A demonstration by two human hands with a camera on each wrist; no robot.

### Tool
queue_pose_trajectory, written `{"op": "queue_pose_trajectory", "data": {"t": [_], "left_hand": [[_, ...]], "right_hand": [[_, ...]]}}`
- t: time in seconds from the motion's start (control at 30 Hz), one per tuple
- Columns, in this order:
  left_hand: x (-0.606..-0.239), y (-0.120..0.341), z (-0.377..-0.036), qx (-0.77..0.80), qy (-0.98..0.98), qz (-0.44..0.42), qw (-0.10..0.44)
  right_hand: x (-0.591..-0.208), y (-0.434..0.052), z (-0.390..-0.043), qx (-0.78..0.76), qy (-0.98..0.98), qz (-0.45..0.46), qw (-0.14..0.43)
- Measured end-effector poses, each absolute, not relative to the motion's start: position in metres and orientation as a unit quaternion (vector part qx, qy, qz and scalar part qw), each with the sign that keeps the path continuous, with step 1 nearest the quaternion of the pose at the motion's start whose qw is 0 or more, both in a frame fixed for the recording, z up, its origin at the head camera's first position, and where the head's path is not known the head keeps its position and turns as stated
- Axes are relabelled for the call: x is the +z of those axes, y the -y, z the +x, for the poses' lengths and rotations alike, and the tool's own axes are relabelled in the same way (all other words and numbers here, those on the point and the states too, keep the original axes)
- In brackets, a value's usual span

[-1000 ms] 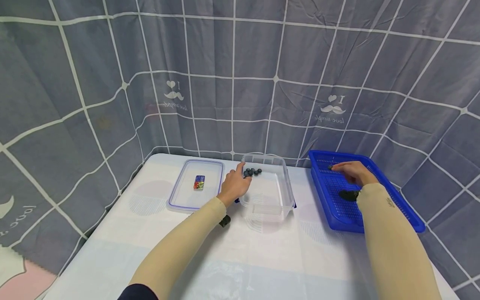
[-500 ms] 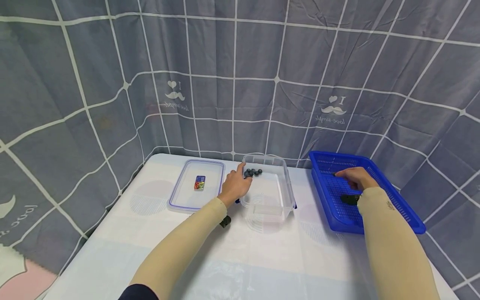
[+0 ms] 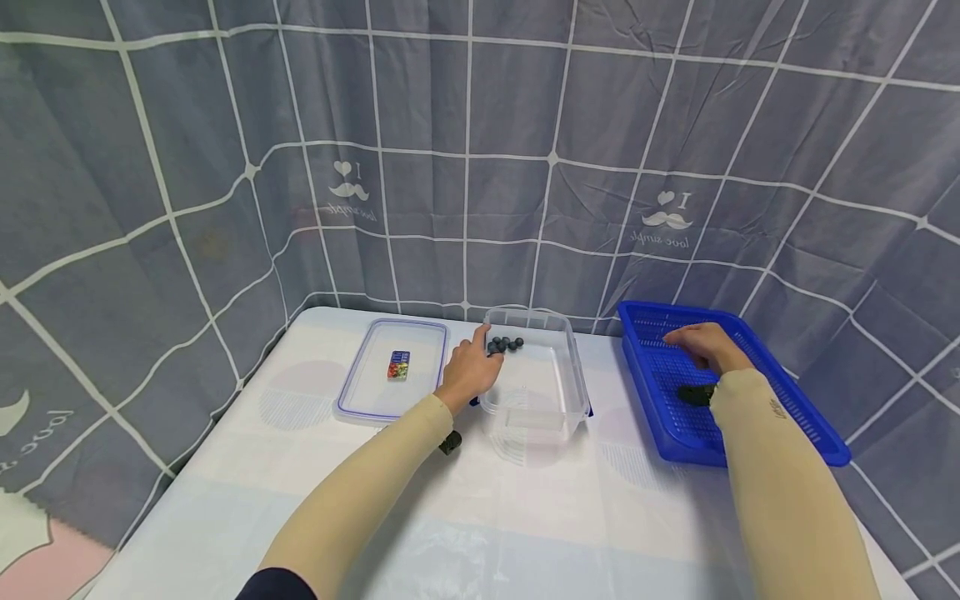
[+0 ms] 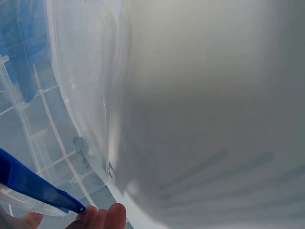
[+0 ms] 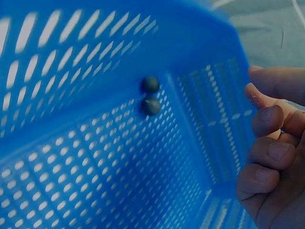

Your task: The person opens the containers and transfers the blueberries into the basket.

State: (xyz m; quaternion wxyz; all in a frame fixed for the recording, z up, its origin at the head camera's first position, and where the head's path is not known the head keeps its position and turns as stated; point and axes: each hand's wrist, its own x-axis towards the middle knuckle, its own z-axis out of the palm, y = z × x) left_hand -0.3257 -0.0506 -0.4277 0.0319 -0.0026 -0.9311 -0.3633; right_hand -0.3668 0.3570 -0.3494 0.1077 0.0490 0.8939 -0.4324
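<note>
In the head view, my left hand [image 3: 471, 369] grips the left wall of a clear plastic storage box [image 3: 536, 392]. Several blueberries [image 3: 506, 344] lie at that box's far left, beside the hand. From the left wrist, the fingertips [image 4: 114, 217] touch the end of a blue locking clip [image 4: 40, 188]. My right hand [image 3: 707, 344] is over the blue perforated basket [image 3: 675, 454], knuckles up. Its fingers curl inward with thumb and index tips close together, and nothing shows between them. Two blueberries [image 5: 150, 95] sit in the basket's corner in the right wrist view, apart from the hand.
Left of the box lies its clear lid [image 3: 367, 387] with a blue seal, bearing a small colourful label [image 3: 399, 365]. A white cloth covers the table [image 3: 525, 517]. Grey gridded curtains [image 3: 510, 200] hang along the back and sides.
A small dark round thing showed at my right fingertips in the earlier frames and no longer shows there. The right hand dipped toward me, then rose back. The left hand stays put.
</note>
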Motion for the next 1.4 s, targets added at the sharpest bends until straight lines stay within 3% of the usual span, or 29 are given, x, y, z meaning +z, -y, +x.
{"op": "queue_pose_trajectory", "data": {"t": [0.67, 1.4], "left_hand": [[-0.426, 0.049, -0.325, -0.367, 0.930, -0.004, 0.033], [-0.427, 0.051, -0.324, -0.378, 0.926, -0.005, 0.025]], "right_hand": [[-0.310, -0.288, -0.379, -0.425, -0.900, -0.025, 0.093], [-0.339, -0.208, -0.392, -0.511, -0.848, -0.036, 0.133]]}}
